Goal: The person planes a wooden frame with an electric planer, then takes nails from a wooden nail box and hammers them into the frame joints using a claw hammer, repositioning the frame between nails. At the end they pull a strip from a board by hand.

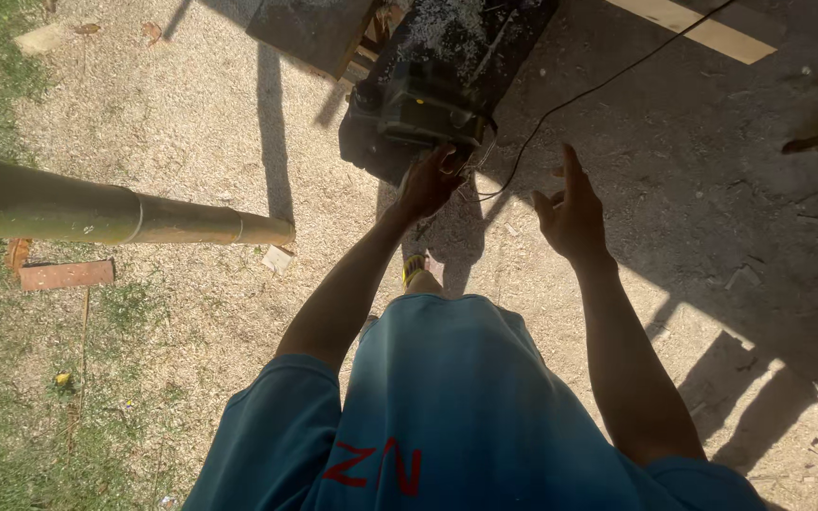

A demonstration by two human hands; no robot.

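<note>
The left hand (428, 182) reaches the front edge of the dusty black machine (437, 85) on the sawdust ground – fingers curled, grip unclear; the right hand (572, 210) hovers open, empty – work looks barely begun

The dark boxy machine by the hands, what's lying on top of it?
Pale sawdust or wood chips are scattered over the top of the dark boxy machine. The left hand touches its near edge, covering part of the front. What is under the chips cannot be seen.
</note>
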